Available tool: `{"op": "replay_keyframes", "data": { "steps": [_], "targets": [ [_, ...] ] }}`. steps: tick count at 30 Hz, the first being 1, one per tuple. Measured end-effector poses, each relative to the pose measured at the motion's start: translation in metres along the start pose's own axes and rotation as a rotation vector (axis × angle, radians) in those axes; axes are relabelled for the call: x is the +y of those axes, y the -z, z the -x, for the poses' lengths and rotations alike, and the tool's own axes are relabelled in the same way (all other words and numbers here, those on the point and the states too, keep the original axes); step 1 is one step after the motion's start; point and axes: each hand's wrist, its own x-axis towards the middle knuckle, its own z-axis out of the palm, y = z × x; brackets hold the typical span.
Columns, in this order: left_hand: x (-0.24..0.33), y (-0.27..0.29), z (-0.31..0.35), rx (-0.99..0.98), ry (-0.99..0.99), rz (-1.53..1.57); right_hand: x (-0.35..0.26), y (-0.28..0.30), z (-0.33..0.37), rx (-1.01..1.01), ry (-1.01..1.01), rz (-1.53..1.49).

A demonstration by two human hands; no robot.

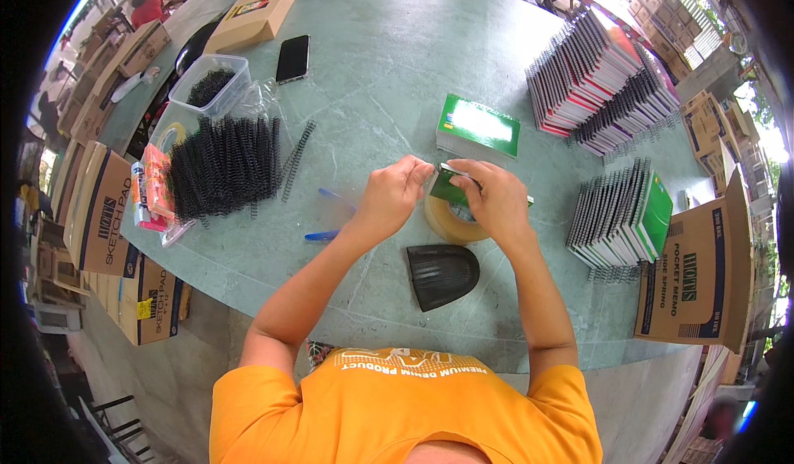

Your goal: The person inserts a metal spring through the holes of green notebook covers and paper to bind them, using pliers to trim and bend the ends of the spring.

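Observation:
My right hand (496, 195) grips a small green-covered memo pad (447, 188), its thumb bent over the cover. Close to the pad's left edge, my left hand (401, 184) is closed in a pinch; what its fingertips hold is too small to make out. Beneath the pad lies a wide roll of tape (453, 226), partly covered by the pad and my right hand. A black, ridged, rounded rubber-like piece (443, 275) rests nearer to me. Just beyond my hands sits a stack of green memo pads (478, 126).
Black spiral coils (225, 166) are heaped at left, by a clear plastic tub (210, 83) and a phone (293, 59). A blue pen (322, 236) lies left of my forearm. Spiral-bound notebooks (591, 75), green spiral memo pads (622, 214) and a cardboard box (693, 274) stand right.

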Motion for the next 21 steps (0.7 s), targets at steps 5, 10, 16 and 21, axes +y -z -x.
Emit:
{"op": "replay_keyframes", "data": {
  "steps": [5, 10, 16, 21],
  "targets": [
    [0.001, -0.001, -0.009, 0.035, -0.283, -0.169, 0.009, -0.01, 0.002, 0.039, 0.115, 0.074],
    [0.0, 0.021, -0.017, -0.071, -0.423, -0.274, 0.004, -0.019, 0.0, 0.125, 0.219, 0.062],
    [0.014, 0.028, -0.025, -0.324, -0.058, -0.305, 0.005, -0.018, 0.0, 0.1, 0.139, 0.068],
    [0.01, 0.025, -0.024, -0.253, -0.233, -0.312, 0.001, -0.016, -0.002, 0.109, 0.112, -0.024]
  ]
}}
